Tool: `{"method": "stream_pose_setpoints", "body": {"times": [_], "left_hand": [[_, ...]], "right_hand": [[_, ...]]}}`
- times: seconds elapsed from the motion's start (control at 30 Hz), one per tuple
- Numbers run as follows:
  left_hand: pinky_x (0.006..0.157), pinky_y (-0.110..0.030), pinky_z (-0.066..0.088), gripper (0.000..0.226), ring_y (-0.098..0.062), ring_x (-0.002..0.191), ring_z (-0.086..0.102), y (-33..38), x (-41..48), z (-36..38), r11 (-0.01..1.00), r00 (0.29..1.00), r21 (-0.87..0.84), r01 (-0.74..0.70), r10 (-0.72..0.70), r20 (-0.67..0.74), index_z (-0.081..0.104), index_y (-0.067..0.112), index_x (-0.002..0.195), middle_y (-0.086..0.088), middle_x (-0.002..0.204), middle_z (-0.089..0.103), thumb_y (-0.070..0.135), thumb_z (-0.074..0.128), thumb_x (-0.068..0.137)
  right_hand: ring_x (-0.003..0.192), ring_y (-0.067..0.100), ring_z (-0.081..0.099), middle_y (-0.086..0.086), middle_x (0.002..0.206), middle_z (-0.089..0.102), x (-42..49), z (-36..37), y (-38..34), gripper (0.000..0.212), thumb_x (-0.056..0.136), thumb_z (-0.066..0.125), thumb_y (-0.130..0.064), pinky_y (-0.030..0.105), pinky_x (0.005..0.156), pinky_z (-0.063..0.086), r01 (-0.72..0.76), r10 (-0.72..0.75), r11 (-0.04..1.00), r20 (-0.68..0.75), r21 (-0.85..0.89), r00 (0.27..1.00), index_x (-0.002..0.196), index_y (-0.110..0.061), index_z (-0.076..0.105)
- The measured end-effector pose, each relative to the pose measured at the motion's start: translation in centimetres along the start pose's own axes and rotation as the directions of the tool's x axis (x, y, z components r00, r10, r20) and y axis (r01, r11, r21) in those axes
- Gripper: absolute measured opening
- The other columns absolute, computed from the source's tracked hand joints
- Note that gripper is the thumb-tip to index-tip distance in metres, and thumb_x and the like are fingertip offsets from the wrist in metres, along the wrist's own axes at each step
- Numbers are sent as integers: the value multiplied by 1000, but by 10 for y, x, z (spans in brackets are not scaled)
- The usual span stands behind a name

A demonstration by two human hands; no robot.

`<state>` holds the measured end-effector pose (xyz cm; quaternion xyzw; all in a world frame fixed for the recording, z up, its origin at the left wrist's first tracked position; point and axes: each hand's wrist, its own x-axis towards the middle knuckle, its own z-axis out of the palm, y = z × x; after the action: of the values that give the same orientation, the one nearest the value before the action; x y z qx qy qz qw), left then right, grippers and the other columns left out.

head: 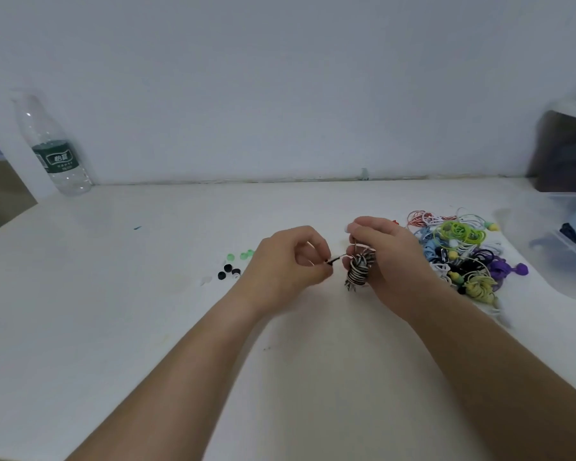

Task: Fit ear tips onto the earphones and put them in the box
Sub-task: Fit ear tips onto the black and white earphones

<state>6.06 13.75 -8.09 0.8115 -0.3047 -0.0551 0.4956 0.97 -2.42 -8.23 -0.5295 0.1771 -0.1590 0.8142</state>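
One striped earphone (359, 272) in left hand (286, 261), right hand (386, 257), three black tips (227, 268)

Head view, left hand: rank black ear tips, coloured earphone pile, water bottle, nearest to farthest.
1. black ear tips: just left of the left hand, which pinches one end of the striped earphone.
2. coloured earphone pile: to the right, beyond the right hand.
3. water bottle: far left, at the back wall.
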Motion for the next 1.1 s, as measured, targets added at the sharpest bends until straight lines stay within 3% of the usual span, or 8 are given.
{"method": "stream_pose_setpoints", "body": {"times": [0.2, 0.3, 0.4, 0.47, 0.67, 0.77, 0.97, 1.1], "left_hand": [[71, -25, 58, 16, -11, 75, 66, 3, 0, -7, 976, 998, -217, 22, -33, -46, 78, 19, 95, 5, 79, 69, 7, 69, 89], [73, -19, 56, 20, -9, 77, 66, 3, -1, -8, 956, 997, -292, 41, -58, -49, 78, 12, 102, -3, 87, 71, 1, 63, 93], [72, -21, 57, 20, -10, 76, 67, 1, 1, -6, 961, 993, -270, 52, -78, -85, 78, 17, 99, -5, 87, 72, 3, 65, 93], [72, -27, 59, 19, -14, 75, 68, -2, 3, -5, 974, 989, -217, 63, -90, -116, 77, 22, 97, 3, 79, 72, 7, 68, 91], [74, -32, 57, 14, -6, 70, 67, -7, 6, -3, 988, 972, -122, 92, -116, -206, 74, 24, 92, 8, 75, 75, 12, 75, 84], [70, -21, 52, 13, -6, 70, 68, -6, 7, -5, 986, 962, -136, 94, -125, -241, 74, 23, 89, 9, 76, 75, 14, 79, 81], [84, -28, 56, 16, -12, 81, 74, -5, 8, -8, 976, 956, -199, 90, -140, -256, 74, 20, 89, 6, 77, 77, 13, 82, 78], [81, -24, 52, 15, -5, 82, 73, -6, 8, -12, 967, 955, -233, 103, -162, -249, 74, 18, 91, 6, 77, 77, 13, 82, 79]], "right_hand": [[71, 12, 63, -1, 79, 71, 0, -7, -4, 12, 87, 68, -15, 24, 63, 48, 169, -195, 787, 21, -594, 981, 90, -21, 78], [63, 20, 52, 9, 70, 64, 2, -8, -6, 15, 85, 67, -18, 28, 61, 43, 147, -190, 674, 23, -724, 982, 86, -6, 76], [65, 21, 36, 9, 67, 38, 6, -13, -8, 35, 84, 65, -20, 33, 60, 29, 80, -131, 663, -10, -744, 991, 90, 15, 61], [67, 22, 35, 8, 68, 33, 6, -13, -10, 31, 84, 62, -26, 35, 63, 26, 49, -119, 642, -37, -765, 992, 72, 2, 55], [64, 21, 41, 25, 72, 45, 14, -14, -6, 51, 86, 49, -40, 34, 64, 31, 19, -144, 609, -87, -793, 986, 85, 11, 57], [66, 20, 46, -1, 67, 51, 8, -10, -8, 36, 93, 46, -35, 32, 63, 34, 175, -331, 471, 11, -864, 944, 66, -12, 53], [107, 17, 55, -12, 116, 67, 0, 8, 6, 32, 89, 54, -33, 42, 97, 42, 565, -463, 219, 425, -795, 778, 116, -35, 70], [85, 9, 63, -17, 88, 72, 7, 13, 18, 14, 89, 67, -30, 35, 88, 49, 596, -458, 314, 432, -739, 777, 101, -30, 74]]}}
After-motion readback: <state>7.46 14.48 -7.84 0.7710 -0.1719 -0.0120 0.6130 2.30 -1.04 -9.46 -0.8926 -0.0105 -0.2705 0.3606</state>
